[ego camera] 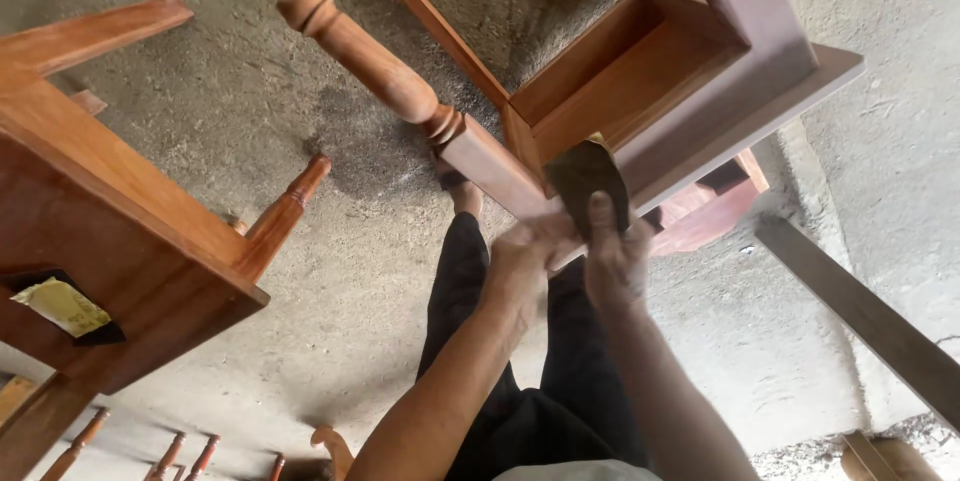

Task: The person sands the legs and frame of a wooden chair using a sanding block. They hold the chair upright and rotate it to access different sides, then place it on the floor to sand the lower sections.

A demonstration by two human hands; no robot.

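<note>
Two wooden stools in view: one [110, 211] at left with a folded sandpaper scrap [62, 306] on it, one upturned stool [680, 71] in front of me. Its turned leg [380, 66] runs long axis up-left, foot end away from me. My right hand [612, 261] presses one dark sandpaper sheet [585, 181] to the frame corner, fingers closed on it. My left hand [520, 261] is wrapped around the leg's square base.

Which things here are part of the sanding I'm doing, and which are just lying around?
In use:
- dark sandpaper sheet, pressed by the right hand
- upturned wooden table, its turned leg steadied by the left hand

Lying about:
- second wooden table on the left
- folded sandpaper piece resting on it
- loose plank on the concrete floor
- spare turned legs at the bottom left
</note>
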